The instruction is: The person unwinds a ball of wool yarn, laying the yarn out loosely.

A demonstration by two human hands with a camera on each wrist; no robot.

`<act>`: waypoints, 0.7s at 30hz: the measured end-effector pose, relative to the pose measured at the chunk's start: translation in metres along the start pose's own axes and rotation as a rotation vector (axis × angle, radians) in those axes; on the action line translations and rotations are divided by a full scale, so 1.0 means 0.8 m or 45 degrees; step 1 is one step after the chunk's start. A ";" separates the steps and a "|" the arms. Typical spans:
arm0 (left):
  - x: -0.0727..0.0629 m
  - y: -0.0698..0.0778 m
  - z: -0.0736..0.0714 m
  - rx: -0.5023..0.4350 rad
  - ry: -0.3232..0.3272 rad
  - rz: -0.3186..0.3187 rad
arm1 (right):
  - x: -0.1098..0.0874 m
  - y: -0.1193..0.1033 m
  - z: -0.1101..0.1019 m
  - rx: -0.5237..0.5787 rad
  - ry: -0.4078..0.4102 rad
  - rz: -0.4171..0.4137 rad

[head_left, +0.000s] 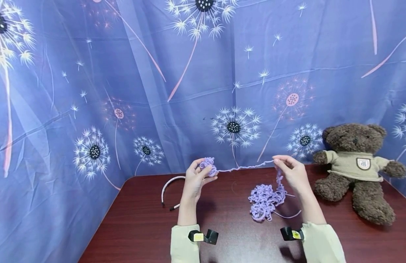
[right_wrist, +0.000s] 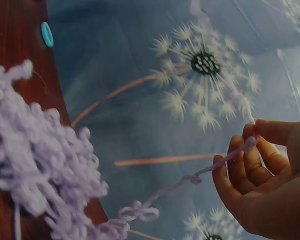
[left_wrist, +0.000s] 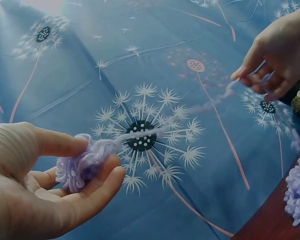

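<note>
A small bundle of lilac yarn is pinched between the thumb and fingers of my left hand, raised above the table. From it a single strand stretches across to my right hand, whose thumb and fingertips pinch it. Below the right hand the yarn hangs down in a knotted length. It runs into a loose, curly lilac heap on the table, with thin tails trailing off to the right.
A white headband lies behind the left forearm. At the right sits a brown teddy bear in a beige sweater. A small turquoise ring shows near the table edge. Behind the dark red table hangs a blue dandelion-print cloth.
</note>
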State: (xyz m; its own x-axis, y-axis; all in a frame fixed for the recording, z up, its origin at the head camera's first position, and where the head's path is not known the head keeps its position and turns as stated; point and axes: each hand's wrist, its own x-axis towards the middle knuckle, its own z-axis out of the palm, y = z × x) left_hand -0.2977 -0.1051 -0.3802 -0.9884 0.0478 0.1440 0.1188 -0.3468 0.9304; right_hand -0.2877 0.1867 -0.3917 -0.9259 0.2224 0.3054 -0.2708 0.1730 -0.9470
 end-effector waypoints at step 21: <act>-0.005 -0.007 0.031 0.008 -0.083 -0.010 | -0.044 -0.018 0.113 -0.025 -0.466 -0.101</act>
State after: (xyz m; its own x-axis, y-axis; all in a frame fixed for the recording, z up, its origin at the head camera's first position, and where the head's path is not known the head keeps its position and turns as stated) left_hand -0.2920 -0.0801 -0.3778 -0.9811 0.1114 0.1583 0.1120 -0.3400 0.9337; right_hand -0.2755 0.0893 -0.3979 -0.9361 -0.1493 0.3184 -0.3436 0.1948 -0.9187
